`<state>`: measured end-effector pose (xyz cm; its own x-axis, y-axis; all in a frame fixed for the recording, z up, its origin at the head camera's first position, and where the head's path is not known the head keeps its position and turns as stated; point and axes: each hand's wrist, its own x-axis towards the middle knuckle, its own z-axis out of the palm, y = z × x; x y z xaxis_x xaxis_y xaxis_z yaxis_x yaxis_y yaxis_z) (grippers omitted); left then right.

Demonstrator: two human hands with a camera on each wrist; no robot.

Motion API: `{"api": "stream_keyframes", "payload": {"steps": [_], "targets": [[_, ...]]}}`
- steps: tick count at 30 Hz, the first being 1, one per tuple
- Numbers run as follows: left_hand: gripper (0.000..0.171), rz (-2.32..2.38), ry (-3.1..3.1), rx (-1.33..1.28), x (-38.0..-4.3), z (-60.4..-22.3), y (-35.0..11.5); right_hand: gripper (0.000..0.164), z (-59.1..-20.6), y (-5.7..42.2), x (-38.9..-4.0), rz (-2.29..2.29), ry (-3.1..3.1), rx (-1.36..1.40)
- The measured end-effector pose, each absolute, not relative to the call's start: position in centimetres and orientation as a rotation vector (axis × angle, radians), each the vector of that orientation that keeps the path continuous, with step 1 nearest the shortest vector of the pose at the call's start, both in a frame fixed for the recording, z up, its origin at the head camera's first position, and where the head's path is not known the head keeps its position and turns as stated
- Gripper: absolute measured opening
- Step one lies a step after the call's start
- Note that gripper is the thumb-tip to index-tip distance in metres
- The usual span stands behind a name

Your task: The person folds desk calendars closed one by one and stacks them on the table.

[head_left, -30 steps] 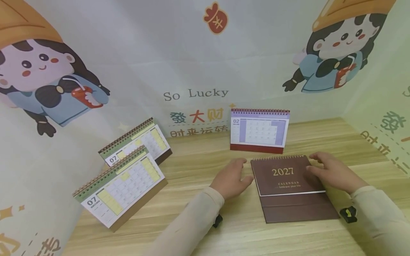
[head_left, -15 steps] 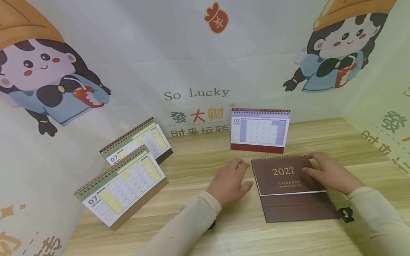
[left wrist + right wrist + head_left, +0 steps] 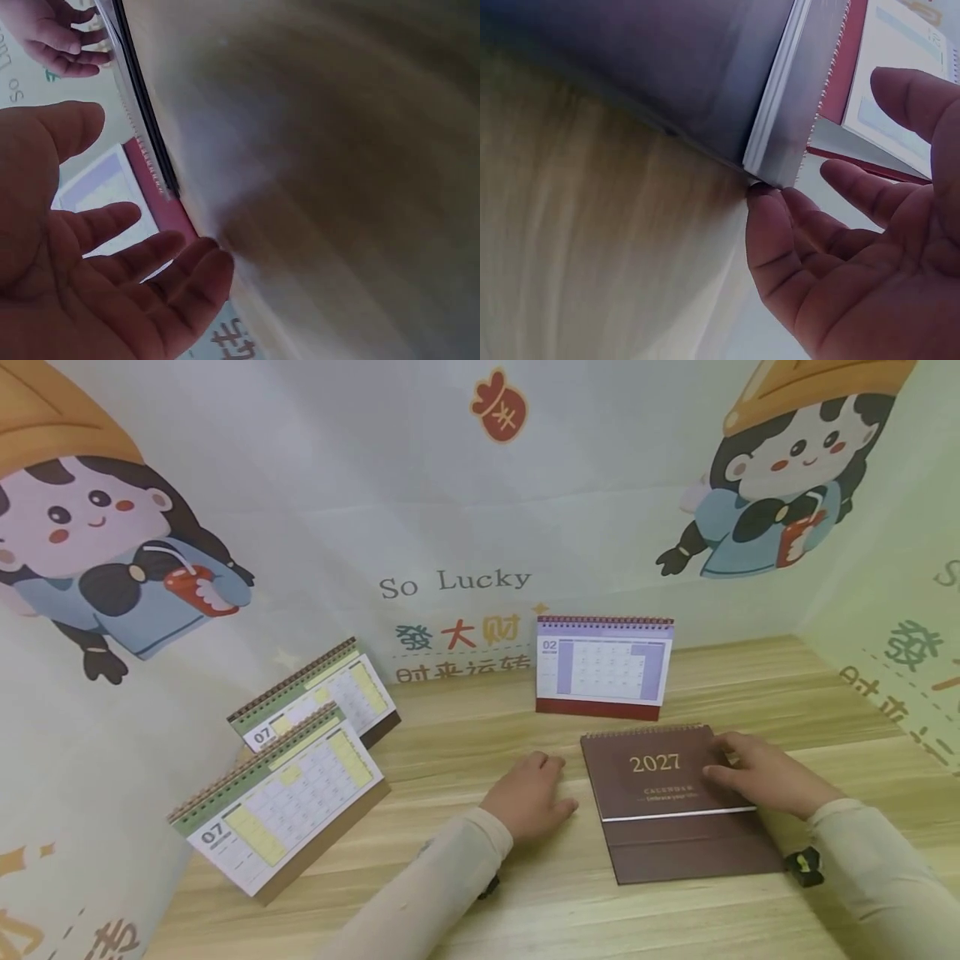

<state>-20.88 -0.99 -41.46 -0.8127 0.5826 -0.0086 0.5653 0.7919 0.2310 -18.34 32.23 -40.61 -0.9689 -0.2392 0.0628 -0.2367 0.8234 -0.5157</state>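
Note:
A dark brown desk calendar point(image 3: 660, 793) marked 2027 lies flat on the table, its spiral binding at the far edge. My right hand point(image 3: 776, 772) is at its right side, thumb over the cover. In the right wrist view, fingertips of the right hand point(image 3: 870, 240) touch the side edge of the brown calendar point(image 3: 667, 75), and the thumb stands apart from them. To the left of the calendar, my left hand point(image 3: 527, 797) is low over the table, palm facing inward. In the left wrist view the left hand point(image 3: 97, 247) holds nothing, its fingers loosely bent.
A purple calendar point(image 3: 603, 668) with a red base stands behind the brown one. At the left stand two green-and-yellow calendars, a front one point(image 3: 285, 802) and a back one point(image 3: 363, 689). A printed cloth point(image 3: 337, 485) rises behind the wooden table point(image 3: 465, 727).
My left hand has drawn back a little from the brown calendar's left edge. The right hand has shifted slightly left and nearer along its right side. The calendars look unmoved; the view shifted slightly.

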Motion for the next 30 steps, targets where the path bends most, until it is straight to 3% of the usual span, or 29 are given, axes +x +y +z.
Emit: {"api": "stream_keyframes", "payload": {"steps": [13, 30], "targets": [[0.062, 0.443, 2.885, 0.821, -21.1, -41.3, -2.6, 0.048, -40.4, 28.5, -18.4, -1.201, 2.648, -0.278], [0.054, 0.547, 2.842, 0.812, -20.7, -40.8, -3.6, 0.046, -40.6, 25.1, -18.9, -1.247, 2.613, -0.327]]}}
